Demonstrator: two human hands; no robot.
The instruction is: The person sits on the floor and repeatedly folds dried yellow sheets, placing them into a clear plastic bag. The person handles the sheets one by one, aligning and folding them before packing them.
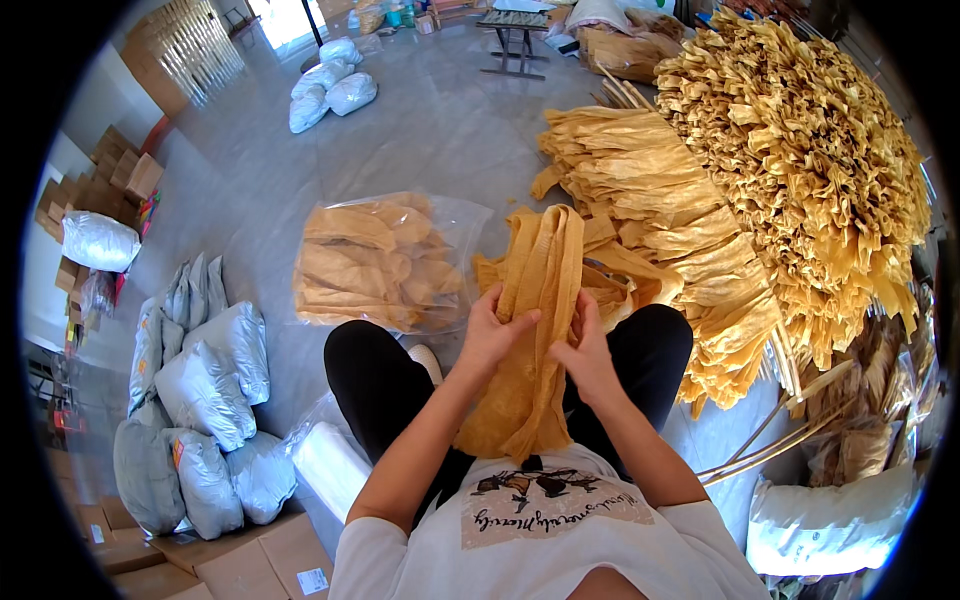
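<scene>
A long folded strip of yellow-brown, wrinkled sheet material (536,322) lies over my lap and rises between my knees. My left hand (491,330) grips its left edge, thumb on top. On the right edge, my right hand (589,345) holds the same strip with bent fingers. Just beyond it, more loose yellow strips (637,281) lie by my right knee. To the left is a clear plastic bag (382,262) filled with similar, paler pieces. Yellow sheets hanging in rows on poles (660,195) stand at the right. What the material is, I cannot tell.
A large heap of ruffled yellow sheets (802,165) fills the upper right. Thin poles (780,442) stick out near my right elbow. Grey plastic parcels (210,390) and cardboard boxes (255,559) are at the left. A white plastic roll (330,465) lies beside my left thigh.
</scene>
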